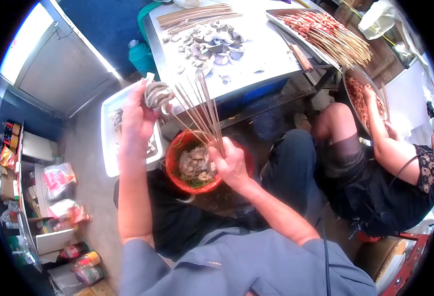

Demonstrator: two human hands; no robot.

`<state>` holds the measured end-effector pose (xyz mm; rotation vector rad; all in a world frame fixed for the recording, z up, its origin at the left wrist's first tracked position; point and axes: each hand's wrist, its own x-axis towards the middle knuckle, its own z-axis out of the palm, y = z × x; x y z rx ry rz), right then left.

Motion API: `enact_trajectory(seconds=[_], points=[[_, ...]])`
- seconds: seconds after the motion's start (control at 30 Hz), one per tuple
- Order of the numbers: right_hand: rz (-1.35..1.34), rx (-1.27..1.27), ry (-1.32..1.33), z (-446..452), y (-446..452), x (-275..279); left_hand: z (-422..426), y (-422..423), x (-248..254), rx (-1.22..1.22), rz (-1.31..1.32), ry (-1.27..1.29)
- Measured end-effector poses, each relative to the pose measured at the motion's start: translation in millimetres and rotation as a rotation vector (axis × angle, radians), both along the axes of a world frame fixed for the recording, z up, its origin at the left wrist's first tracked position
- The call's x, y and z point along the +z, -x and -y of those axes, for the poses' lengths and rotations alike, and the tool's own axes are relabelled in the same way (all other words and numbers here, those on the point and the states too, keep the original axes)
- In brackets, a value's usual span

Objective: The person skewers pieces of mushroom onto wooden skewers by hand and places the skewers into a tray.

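Observation:
My left hand [139, 116] is raised over the white tub, its fingers closed around a cluster of grey-white oyster mushroom pieces [158, 94]. A bundle of thin wooden skewers [208, 111] fans upward from my right hand [230, 165], which grips them near their lower ends. One skewer slants from the bundle toward the held mushroom; whether its tip is inside cannot be made out. Below my hands stands a red bucket [171, 176] with pale mushroom pieces [195, 164] in it. The white tub [109, 165], partly hidden by my left forearm, holds a few dark-grey pieces.
Loose mushrooms [219, 45] and a pile of skewers [192, 17] lie on the white table [172, 64]. A metal tray [276, 19] of skewered meat and a knife [301, 58] are at its right. Another person's arm [389, 148] reaches into a meat bowl. Shelves stand left.

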<state>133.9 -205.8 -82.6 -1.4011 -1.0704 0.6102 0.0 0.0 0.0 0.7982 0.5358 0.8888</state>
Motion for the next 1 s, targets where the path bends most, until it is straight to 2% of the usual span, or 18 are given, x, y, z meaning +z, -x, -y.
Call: enact_trajectory(seconds=[0.07,0.37,0.6,0.77,1.0], points=[[-0.183,-0.014,0.049,2.0,1.9,1.5,7.6,-3.8,-3.0,0.067,-0.052,0.023],[-0.271,-0.010,0.086,10.0,1.6,-5.1,13.1,-3.0,-8.0,-0.015,-0.175,0.009],[-0.243,-0.010,0.083,10.7,0.6,-10.0,16.2,-6.0,-11.5,-0.013,-0.184,-0.018],[-0.264,-0.008,0.044,4.4,0.6,-7.2,27.0,-6.9,3.4,-0.112,-0.110,-0.148],[-0.241,-0.006,0.021,4.1,3.4,-7.9,30.6,-7.8,6.3,-0.079,-0.163,-0.243]])
